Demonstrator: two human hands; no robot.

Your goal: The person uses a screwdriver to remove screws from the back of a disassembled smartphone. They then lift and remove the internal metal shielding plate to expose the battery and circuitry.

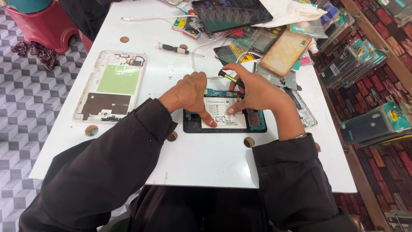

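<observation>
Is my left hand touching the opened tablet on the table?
Touching. The head view shows the left hand resting on the opened tablet, one finger pressed flat on its white battery.

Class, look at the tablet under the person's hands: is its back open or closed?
Open: the tablet shows its white battery and blue circuit board exposed.

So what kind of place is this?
Probably a phone repair shop: an opened device under the hands, a spare screwdriver and loose phone frame on the table, packaged phone covers hanging alongside.
</observation>
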